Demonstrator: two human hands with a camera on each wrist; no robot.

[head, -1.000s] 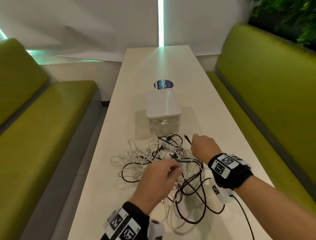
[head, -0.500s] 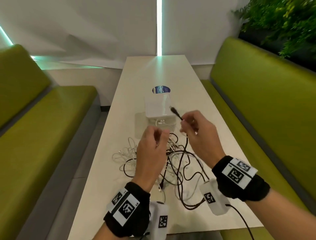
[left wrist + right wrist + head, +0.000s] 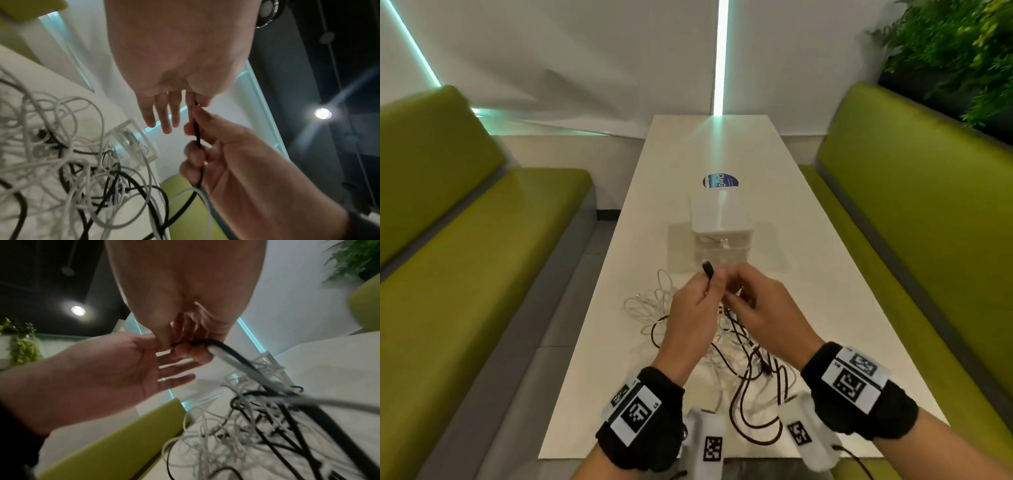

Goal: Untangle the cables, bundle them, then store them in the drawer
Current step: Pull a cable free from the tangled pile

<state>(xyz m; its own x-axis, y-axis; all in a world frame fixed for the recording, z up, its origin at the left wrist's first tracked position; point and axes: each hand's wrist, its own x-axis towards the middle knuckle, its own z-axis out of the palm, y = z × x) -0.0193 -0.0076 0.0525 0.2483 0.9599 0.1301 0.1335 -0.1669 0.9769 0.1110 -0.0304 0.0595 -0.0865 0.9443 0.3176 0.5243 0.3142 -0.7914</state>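
Black cable (image 3: 708, 272), plug end up, is raised above the tangle of white and black cables (image 3: 722, 342) lying on the near half of the white table (image 3: 825, 308). Thumb and forefinger of the left hand (image 3: 693, 318) pinch it just below the plug, the other fingers (image 3: 162, 116) straight. Curled around the same cable lower down, together with a white cable (image 3: 236, 365), is the right hand (image 3: 763, 308). Beyond the hands, along the table's middle, stands a small translucent drawer box (image 3: 719, 222), with a round blue sticker (image 3: 720, 181) behind it. Green benches (image 3: 928, 240) flank both long edges.
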